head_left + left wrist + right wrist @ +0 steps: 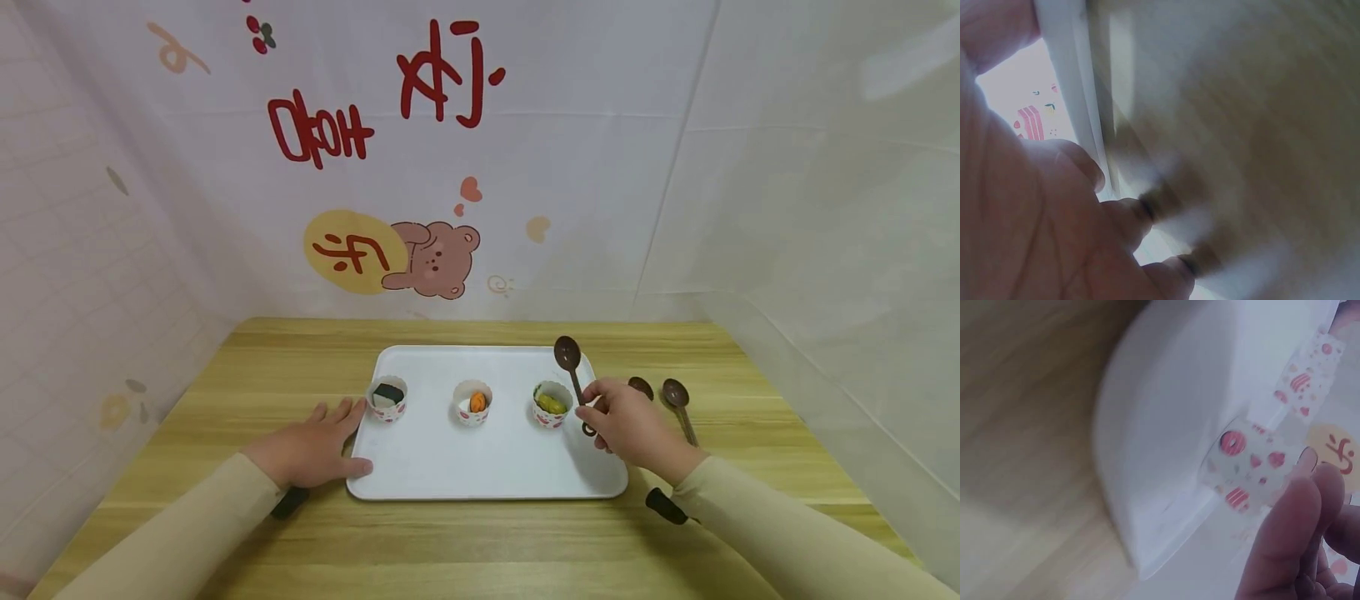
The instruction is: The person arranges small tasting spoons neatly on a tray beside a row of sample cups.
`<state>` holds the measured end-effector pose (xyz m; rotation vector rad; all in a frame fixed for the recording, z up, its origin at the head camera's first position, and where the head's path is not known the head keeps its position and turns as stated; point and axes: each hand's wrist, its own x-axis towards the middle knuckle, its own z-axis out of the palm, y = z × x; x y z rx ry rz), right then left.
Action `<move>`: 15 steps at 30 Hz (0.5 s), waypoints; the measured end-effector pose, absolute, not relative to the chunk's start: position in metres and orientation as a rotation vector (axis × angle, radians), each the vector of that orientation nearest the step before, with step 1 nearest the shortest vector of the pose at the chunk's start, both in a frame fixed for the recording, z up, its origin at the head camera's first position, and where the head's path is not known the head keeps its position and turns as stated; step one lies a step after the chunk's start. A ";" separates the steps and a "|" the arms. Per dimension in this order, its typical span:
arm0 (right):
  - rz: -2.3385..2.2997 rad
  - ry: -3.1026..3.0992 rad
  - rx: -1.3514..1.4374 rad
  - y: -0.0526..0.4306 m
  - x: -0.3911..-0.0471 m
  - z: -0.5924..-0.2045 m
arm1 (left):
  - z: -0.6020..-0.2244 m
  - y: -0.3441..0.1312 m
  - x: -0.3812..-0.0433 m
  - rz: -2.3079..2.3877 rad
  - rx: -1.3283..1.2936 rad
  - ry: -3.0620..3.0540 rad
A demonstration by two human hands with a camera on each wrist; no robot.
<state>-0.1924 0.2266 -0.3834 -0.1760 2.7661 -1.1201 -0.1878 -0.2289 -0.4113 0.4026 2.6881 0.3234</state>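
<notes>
In the head view my right hand (pixel 633 423) pinches a brown spoon (pixel 567 354) by its handle, bowl raised over the tray's far right corner. Just left of that hand stands a patterned paper cup (pixel 550 418) with yellow-green food inside. My left hand (pixel 311 446) rests at the left edge of the white tray (pixel 450 467), thumb on the rim and fingers spread on the table and against the tray. Beside its fingertips sits a paper cup (pixel 387 410) holding dark green and white pieces. A middle cup (pixel 472 415) contains an orange piece. In the right wrist view the spoon is hidden.
To the right of the tray lie two more brown spoons, one (pixel 677 394) in full view and another (pixel 641 387) partly behind my hand. Dark objects show near my left wrist (pixel 291 502) and right wrist (pixel 666 506). A printed white curtain (pixel 585 167) hangs behind the wooden table (pixel 480 550).
</notes>
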 end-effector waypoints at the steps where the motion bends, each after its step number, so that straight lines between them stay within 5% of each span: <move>1: -1.141 2.751 -0.176 0.224 -0.192 -0.384 | -0.411 -0.229 -0.188 0.323 0.402 2.688; 15: -1.324 2.635 -0.246 0.199 -0.190 -0.389 | -0.407 -0.227 -0.186 0.323 0.403 2.686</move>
